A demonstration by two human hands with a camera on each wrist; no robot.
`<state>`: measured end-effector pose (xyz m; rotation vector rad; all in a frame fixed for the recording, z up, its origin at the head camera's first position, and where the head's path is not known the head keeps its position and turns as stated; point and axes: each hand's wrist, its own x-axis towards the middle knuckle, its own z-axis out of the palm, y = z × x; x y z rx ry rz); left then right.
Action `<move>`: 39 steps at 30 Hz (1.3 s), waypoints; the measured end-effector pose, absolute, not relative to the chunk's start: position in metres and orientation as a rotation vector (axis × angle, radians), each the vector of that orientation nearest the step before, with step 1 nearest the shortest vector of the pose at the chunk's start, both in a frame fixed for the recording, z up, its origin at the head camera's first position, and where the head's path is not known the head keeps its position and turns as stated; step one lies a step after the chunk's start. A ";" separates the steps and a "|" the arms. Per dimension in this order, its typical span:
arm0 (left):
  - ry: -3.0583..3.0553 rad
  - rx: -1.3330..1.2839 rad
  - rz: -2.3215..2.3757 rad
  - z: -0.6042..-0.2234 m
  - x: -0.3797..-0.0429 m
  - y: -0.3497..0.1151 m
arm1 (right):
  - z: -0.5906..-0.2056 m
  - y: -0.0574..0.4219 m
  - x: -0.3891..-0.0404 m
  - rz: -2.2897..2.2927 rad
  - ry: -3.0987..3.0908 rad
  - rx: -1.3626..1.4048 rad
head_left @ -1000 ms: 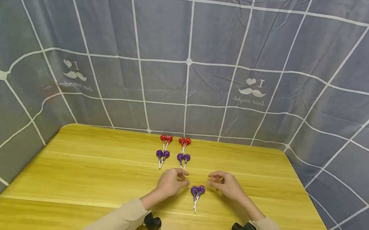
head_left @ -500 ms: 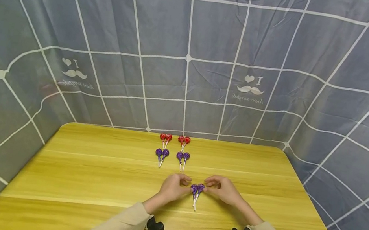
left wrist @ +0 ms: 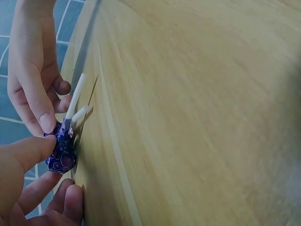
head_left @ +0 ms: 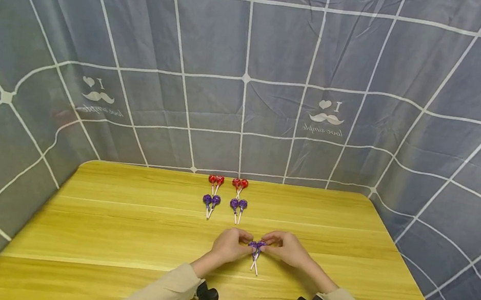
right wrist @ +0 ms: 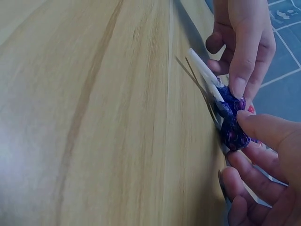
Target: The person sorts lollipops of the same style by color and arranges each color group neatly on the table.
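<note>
Two purple-wrapped lollipops lie side by side in front of the person, heads away and white sticks crossing. Thumb and fingers of the left hand [head_left: 227, 245] pinch the head of the left lollipop [head_left: 252, 245]. From the other side, the right hand [head_left: 288, 249] pinches the right lollipop [head_left: 261, 244] by its head. In the left wrist view a purple wrapper [left wrist: 62, 157] shows between the left thumb and fingers. The right wrist view has the right thumb against a purple lollipop head [right wrist: 233, 135]. Fingertips partly cover both heads.
Beyond the hands, two pairs of purple lollipops [head_left: 207, 199] lie in a row on the wooden table [head_left: 116, 235]. Behind them, along the far edge, are two pairs of red lollipops [head_left: 243, 183]. A grey checked curtain [head_left: 210, 104] hangs around the table.
Both hands have come in from either side and now pinch the two nearest purple lollipops. Their heads are closer together and the sticks cross more widely. The far lollipops have stayed put.
</note>
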<state>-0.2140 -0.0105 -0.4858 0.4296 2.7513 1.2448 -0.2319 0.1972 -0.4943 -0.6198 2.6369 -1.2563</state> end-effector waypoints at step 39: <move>2.707 0.439 1.285 -0.479 -0.223 -0.024 | -0.488 0.201 -0.240 -1.186 2.667 -0.564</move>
